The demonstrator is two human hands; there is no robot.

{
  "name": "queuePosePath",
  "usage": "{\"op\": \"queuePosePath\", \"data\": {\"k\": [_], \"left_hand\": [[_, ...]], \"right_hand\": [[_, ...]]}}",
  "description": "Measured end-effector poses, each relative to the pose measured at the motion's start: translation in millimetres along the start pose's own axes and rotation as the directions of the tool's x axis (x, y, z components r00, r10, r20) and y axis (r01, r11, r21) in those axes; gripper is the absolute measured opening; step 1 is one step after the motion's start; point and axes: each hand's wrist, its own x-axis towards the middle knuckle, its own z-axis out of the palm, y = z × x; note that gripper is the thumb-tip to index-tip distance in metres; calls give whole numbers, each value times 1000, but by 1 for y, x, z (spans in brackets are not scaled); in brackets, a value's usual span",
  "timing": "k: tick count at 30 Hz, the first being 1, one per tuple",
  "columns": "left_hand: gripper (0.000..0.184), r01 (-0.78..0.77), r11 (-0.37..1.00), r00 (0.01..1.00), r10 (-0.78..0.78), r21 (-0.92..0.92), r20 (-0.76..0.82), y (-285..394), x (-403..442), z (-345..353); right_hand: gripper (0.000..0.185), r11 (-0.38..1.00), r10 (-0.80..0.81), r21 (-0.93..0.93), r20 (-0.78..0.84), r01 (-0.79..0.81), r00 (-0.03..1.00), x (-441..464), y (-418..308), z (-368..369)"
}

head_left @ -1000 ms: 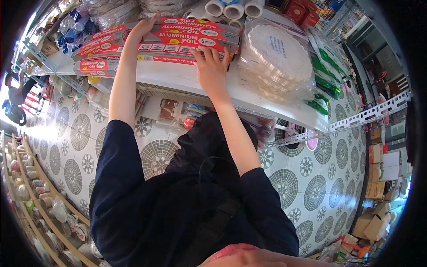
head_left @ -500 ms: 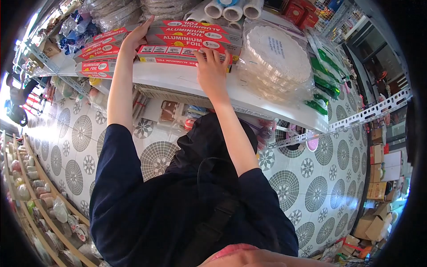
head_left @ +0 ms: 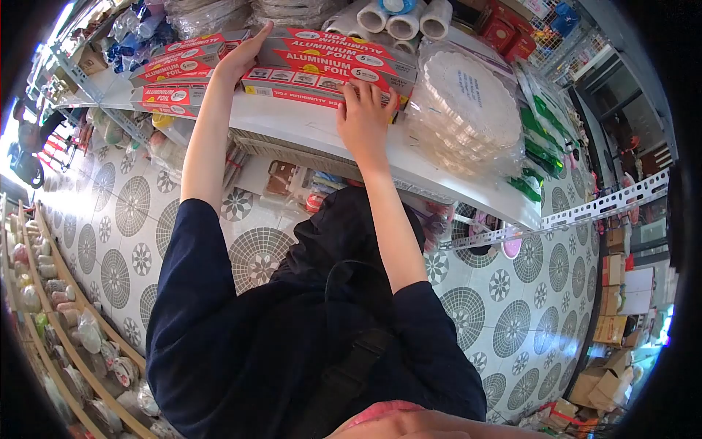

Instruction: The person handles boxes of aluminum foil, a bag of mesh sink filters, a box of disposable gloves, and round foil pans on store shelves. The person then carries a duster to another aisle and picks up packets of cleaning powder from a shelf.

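Observation:
On the white shelf (head_left: 307,135), red and grey aluminium foil boxes lie in two side-by-side stacks. My left hand (head_left: 243,60) reaches into the gap between the left stack (head_left: 175,72) and the right stack (head_left: 329,60). Its fingers are stretched out, with the palm side against the left end of the right stack. At the front of that right stack, my right hand (head_left: 365,117) rests its spread, bent fingertips on the lower foil box (head_left: 296,89). The thumb points down-left near the shelf edge. Neither hand is wrapped round a box.
Right of the boxes lie plastic-wrapped white paper doilies (head_left: 461,95) and green packets (head_left: 541,150). Clear rolls (head_left: 402,25) and wrapped stacks (head_left: 208,16) stand behind. A perforated metal rail (head_left: 607,197) juts out at right. Goods on racks (head_left: 73,314) fill the lower left.
The view has shifted slightly, so the shelf goods sit farther right. My right thumb has come down off the box front and its fingers are more spread. My left hand stays between the stacks.

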Motion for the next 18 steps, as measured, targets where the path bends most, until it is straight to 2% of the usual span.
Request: {"op": "queuePosePath", "data": {"k": [1, 4, 5, 7, 9, 12, 15, 16, 18], "left_hand": [[85, -20, 1000, 1000, 20, -9, 16, -7, 8, -5], [71, 18, 993, 998, -11, 117, -59, -30, 54, -35], [65, -109, 944, 986, 143, 312, -87, -26, 60, -50], [56, -301, 688, 900, 434, 660, -43, -14, 62, -86], [55, -419, 584, 826, 564, 695, 25, -20, 73, -133], [61, -132, 231, 952, 299, 964, 59, -36, 59, -177], [61, -166, 352, 892, 453, 921, -12, -50, 21, -170], [63, -55, 297, 878, 470, 953, -96, -51, 16, -160], [60, -197, 253, 814, 580, 947, 14, -42, 4, -149]], "right_hand": [[29, 1000, -3, 0, -5, 3, 1000, 0, 0, 0], [29, 1000, -14, 14, -11, 14, 1000, -2, 0, -1], [29, 1000, -17, 21, -14, 18, 1000, -1, 1, -2], [30, 1000, -31, 5, -23, 31, 999, 0, 1, -1], [30, 1000, -21, -4, -24, 21, 999, 0, 1, -2], [31, 1000, 6, -1, -18, -6, 1000, 1, 0, -5], [32, 999, 27, 26, -53, -25, 998, 3, 0, -4], [32, 998, 42, 42, -92, -38, 995, 4, 0, -4], [32, 996, 63, 77, -153, -52, 986, 4, 0, -6]]}}
